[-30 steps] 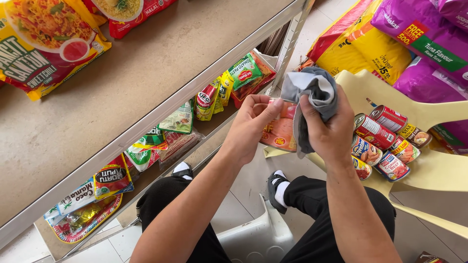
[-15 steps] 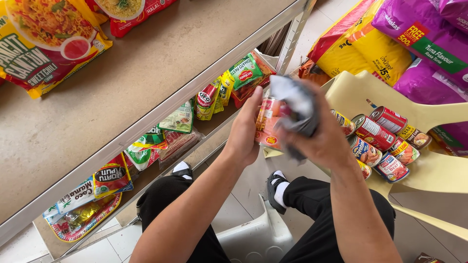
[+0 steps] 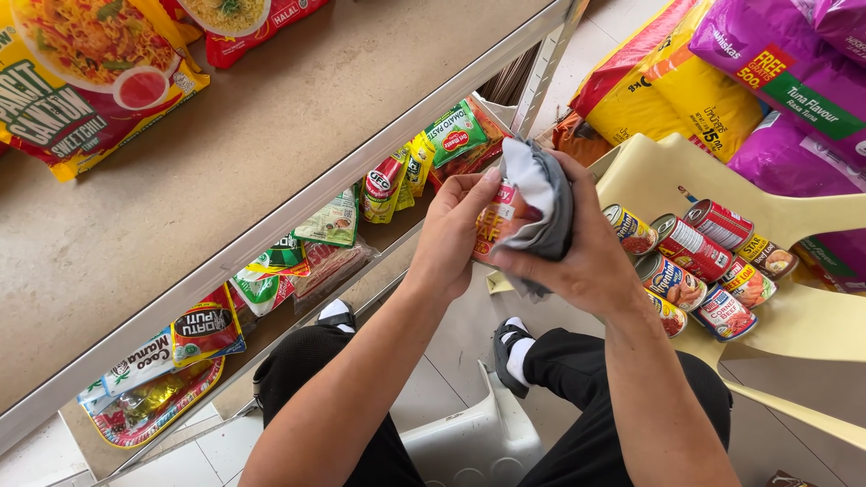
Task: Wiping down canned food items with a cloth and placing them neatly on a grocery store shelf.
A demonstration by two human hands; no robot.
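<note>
Head view: a can (image 3: 499, 225) is clamped upright in the left hand (image 3: 456, 230) above the pale chair (image 3: 803, 325) — rigid, probably slick — while a soft grey cloth (image 3: 541, 194) is pressed on it by the closed right hand (image 3: 586, 252).

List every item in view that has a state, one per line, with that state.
Left hand: gripping the can.
Right hand: pressing the grey cloth against the can.
Can: held up, mostly covered by the cloth.
Grey cloth: bunched and wrapped over the can.
Cans on the chair: lying on their sides, unopened.
Plastic chair: upright, holding the cans.
Sauce pouches: sealed, leaning on the lower shelf.
</note>
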